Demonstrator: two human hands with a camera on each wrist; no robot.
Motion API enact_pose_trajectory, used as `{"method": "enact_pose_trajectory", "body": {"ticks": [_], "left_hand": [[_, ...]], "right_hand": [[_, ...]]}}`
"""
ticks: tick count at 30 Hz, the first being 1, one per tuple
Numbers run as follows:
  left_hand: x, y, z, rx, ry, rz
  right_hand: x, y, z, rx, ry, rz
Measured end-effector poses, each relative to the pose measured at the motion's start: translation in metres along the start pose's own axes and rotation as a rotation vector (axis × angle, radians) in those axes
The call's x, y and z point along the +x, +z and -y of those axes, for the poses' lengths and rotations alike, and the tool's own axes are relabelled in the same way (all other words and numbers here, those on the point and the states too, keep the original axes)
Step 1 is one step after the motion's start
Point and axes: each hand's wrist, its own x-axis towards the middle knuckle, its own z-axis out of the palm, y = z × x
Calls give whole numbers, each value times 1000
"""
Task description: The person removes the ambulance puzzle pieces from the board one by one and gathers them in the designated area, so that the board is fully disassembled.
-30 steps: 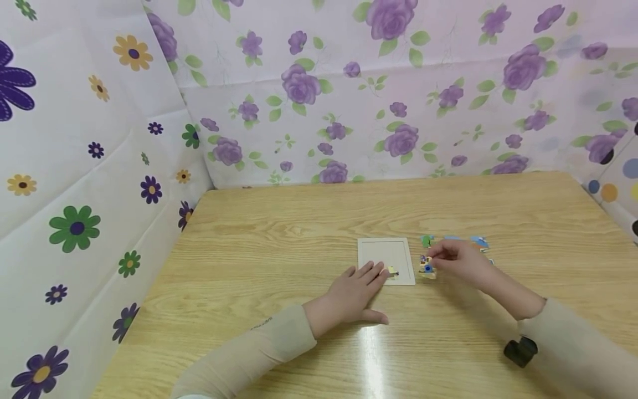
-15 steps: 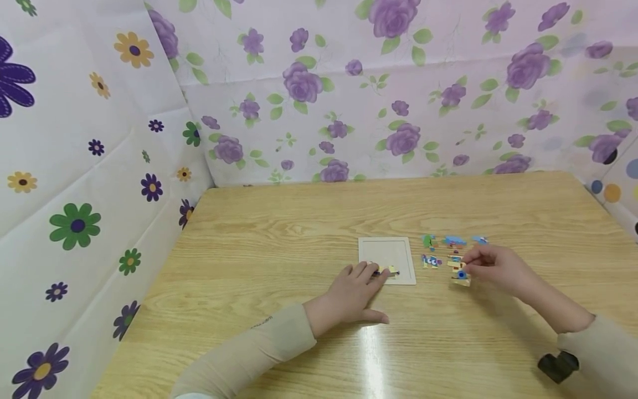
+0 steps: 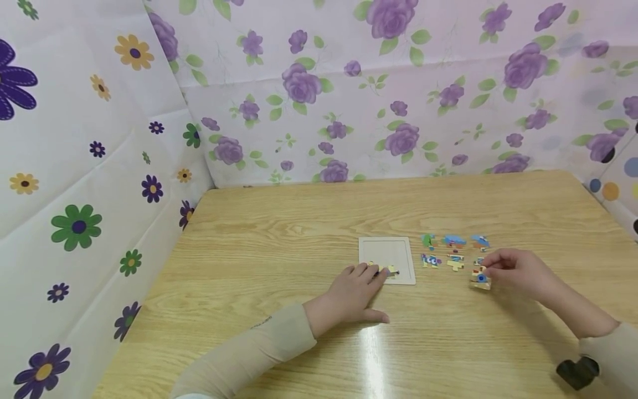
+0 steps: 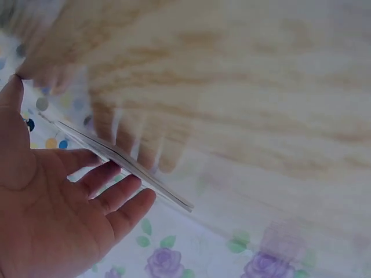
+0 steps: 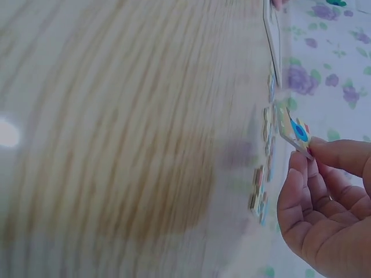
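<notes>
My left hand (image 3: pixel 351 293) lies with spread, fairly straight fingers over the lower left of a pale square puzzle tray (image 3: pixel 386 251). In the left wrist view the fingertips meet the edge of the tray (image 4: pixel 124 164). Yellow puzzle pieces (image 3: pixel 392 271) lie along the tray's lower side, partly hidden by those fingers. At the right, my right hand (image 3: pixel 520 276) pinches a jigsaw piece (image 3: pixel 480 279) between thumb and fingers. That piece (image 5: pixel 294 128) has a blue round shape on yellow and is tilted in the right wrist view.
Right of the tray are loose pieces in two rows: a green-and-blue piece (image 3: pixel 428 240), a blue piece (image 3: pixel 454 241), another blue piece (image 3: pixel 480 241), a piece with eyes (image 3: pixel 431 261) and a yellow piece (image 3: pixel 455 262). Flowered cloth (image 3: pixel 309 127) stands behind the wooden table (image 3: pixel 279 233).
My right hand has moved right, carrying the pinched jigsaw piece from beside the tray past the loose pieces, uncovering several of them. The left hand has stayed on the tray, its fingers shifting only slightly.
</notes>
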Motion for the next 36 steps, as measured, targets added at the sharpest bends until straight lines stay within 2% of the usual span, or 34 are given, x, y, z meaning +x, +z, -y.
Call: {"method": "enact_pose_trajectory", "body": {"ticks": [4,7,14,18,21,29,36], "left_hand": [[-1,-2,0,-6,6,3],[-4,-3,1,-43,10,2],[-9,-7,4,-113,1,94],[-10,-6,6,-131,8,103],[-12,-4,7,-135,9,92],[-16,-6,5,-130,-28,127],[-16,-7,4,-112,-40,136]], "right_hand": [[-1,-3,-4,3,9,1],[-2,-3,-7,5,23,11],[-1,-2,-15,1,44,49],[-1,-3,-21,-29,33,45],[-1,-4,-25,-50,27,46],[-3,-5,-29,-79,68,63],[-3,-3,-29,-97,16,47]]}}
